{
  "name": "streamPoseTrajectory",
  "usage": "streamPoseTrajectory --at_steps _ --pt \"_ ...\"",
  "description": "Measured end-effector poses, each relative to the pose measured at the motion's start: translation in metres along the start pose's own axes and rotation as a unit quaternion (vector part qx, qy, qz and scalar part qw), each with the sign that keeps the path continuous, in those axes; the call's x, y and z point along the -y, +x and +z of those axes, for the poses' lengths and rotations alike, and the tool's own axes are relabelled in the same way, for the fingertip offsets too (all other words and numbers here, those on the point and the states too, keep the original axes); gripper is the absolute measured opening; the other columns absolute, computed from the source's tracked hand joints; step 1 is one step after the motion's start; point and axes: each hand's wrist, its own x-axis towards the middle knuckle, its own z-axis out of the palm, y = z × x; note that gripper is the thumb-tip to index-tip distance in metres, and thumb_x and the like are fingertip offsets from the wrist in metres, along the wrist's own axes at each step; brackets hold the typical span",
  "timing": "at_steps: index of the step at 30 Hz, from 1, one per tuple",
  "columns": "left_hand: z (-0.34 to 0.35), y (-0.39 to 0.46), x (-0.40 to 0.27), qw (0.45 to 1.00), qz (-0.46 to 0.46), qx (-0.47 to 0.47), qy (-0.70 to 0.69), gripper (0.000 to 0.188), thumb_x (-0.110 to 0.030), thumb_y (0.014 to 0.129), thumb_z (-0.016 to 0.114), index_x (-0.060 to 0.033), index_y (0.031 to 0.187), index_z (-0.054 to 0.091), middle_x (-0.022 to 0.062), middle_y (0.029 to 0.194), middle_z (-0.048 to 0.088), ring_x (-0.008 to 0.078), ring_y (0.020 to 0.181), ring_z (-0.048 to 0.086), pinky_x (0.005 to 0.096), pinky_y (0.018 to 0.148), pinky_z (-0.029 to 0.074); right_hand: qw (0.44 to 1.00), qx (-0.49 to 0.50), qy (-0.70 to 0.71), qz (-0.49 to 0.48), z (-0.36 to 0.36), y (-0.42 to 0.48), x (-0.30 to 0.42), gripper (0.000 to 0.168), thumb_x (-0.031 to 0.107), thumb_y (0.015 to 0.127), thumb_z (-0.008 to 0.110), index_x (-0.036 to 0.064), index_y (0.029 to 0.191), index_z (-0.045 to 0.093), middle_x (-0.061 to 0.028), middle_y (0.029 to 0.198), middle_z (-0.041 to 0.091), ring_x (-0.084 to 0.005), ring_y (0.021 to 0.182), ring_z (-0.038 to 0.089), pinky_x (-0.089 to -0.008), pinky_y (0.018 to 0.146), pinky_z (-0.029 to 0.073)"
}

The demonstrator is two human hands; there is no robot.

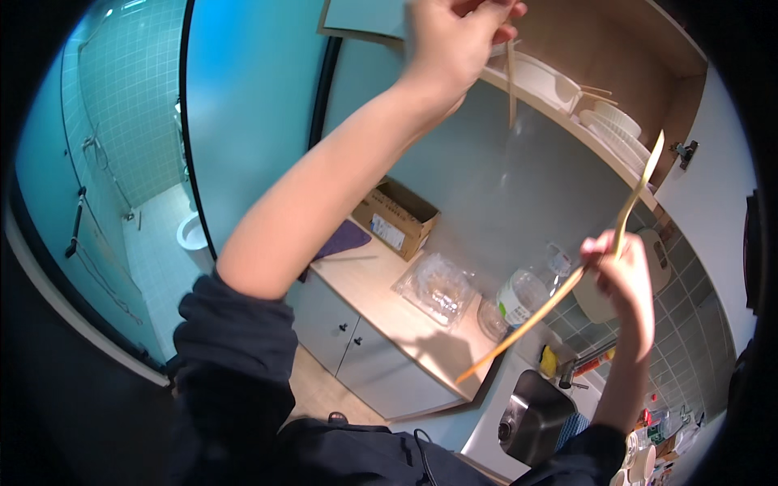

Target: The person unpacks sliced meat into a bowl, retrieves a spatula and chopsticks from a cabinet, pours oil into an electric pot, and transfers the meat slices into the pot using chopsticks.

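My left hand is raised at the top edge, in front of the open wall cabinet, its fingers partly cut off by the frame. From its fingers hangs a thin wooden stick, like a chopstick. On the right, my right hand grips a long, slender yellowish utensil. It runs from a pale, curved tip above the hand to a thin end low over the counter and looks bent at the grip. Whether this is one piece or two, I cannot tell.
The wall cabinet shelf holds a white container and stacked pale dishes. On the wooden counter are a cardboard box, clear plastic packaging and a plastic bottle. A steel sink lies at lower right.
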Motion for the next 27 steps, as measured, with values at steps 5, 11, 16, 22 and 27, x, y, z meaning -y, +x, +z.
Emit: streamPoseTrajectory --at_steps 5,11,16,22,27 --pt "0.066 0.077 0.054 0.909 0.275 0.065 0.307 0.012 -0.018 0.086 0.067 -0.0097 0.090 0.074 0.0105 0.084 0.072 0.0264 0.075 0.071 0.0368 0.067 0.054 0.995 0.052 0.024 0.084 -0.012 -0.036 -0.079 0.012 0.011 0.082 0.074 0.002 0.077 0.067 -0.0002 0.055 0.059 -0.0027 0.041 0.047 -0.0176 0.037 0.033" --pt "0.080 0.139 0.114 0.767 0.111 0.192 0.602 0.020 -0.031 0.079 0.070 -0.0190 0.094 0.077 0.0157 0.098 0.071 0.0318 0.096 0.068 0.0422 0.086 0.054 0.984 0.017 0.093 0.154 -0.016 -0.077 -0.115 0.011 0.008 0.083 0.072 0.001 0.076 0.065 -0.0013 0.055 0.057 -0.0043 0.041 0.045 -0.0191 0.037 0.031" --pt "0.073 0.141 0.163 0.722 0.100 0.294 0.618 0.035 -0.034 0.073 0.070 -0.0067 0.094 0.075 0.0210 0.094 0.070 0.0338 0.092 0.069 0.0395 0.083 0.054 0.971 -0.134 0.066 0.187 -0.024 -0.111 -0.127 0.013 0.012 0.082 0.071 0.001 0.085 0.065 -0.0018 0.060 0.058 -0.0042 0.041 0.045 -0.0189 0.038 0.031" --pt "0.078 0.068 0.130 0.877 0.314 0.102 0.349 0.021 -0.016 0.087 0.055 -0.0028 0.095 0.069 0.0149 0.095 0.070 0.0247 0.094 0.068 0.0356 0.080 0.052 0.932 -0.209 0.205 0.215 -0.016 -0.157 -0.133 0.017 0.017 0.090 0.067 0.004 0.083 0.058 0.0031 0.061 0.047 -0.0019 0.042 0.032 -0.0184 0.035 0.022" --pt "0.089 -0.155 0.094 0.875 0.153 0.452 0.081 0.011 -0.005 0.084 0.059 -0.0014 0.092 0.065 0.0079 0.084 0.063 0.0171 0.078 0.061 0.0286 0.072 0.050 0.889 -0.290 0.148 0.323 0.047 -0.243 -0.150 0.034 0.037 0.086 0.072 0.005 0.081 0.062 0.0039 0.062 0.053 -0.0026 0.046 0.043 -0.0189 0.039 0.034"
